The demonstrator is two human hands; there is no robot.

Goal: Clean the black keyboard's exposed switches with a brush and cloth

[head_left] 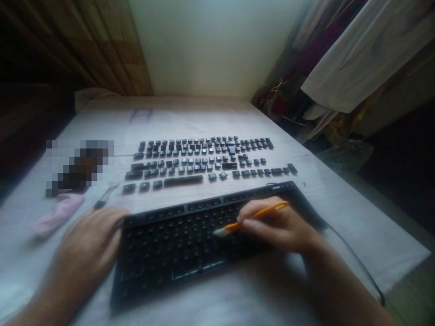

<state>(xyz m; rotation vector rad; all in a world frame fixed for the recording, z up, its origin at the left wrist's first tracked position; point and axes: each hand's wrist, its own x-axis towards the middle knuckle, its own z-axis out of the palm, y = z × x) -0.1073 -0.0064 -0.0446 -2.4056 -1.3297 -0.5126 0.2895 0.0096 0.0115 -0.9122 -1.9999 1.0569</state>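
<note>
A black keyboard (pixel 163 244) with its keycaps off lies slantwise in front of me, rows of small key posts exposed. My left hand (pixel 93 237) grips its left end, thumb along the near side and fingers at the upper corner. In my right hand (pixel 272 224) is a small brush (pixel 234 226) with an orange handle, pinched between thumb and fingers. Its pale bristles point left and touch or hover just over the middle of the key bed; I cannot tell which. Beyond the keyboard, loose black keycaps (pixel 183 179) are laid out in rows.
A pink cloth (pixel 59 213) and a thin tool with a dark end (pixel 99 204) lie left, near a blurred-out patch. The keyboard's cable (pixel 360 262) runs off right. A pale sheet (pixel 190 115) covers the table. Hanging clothes (pixel 360 59) are at the right, a curtain (pixel 108 45) at the left.
</note>
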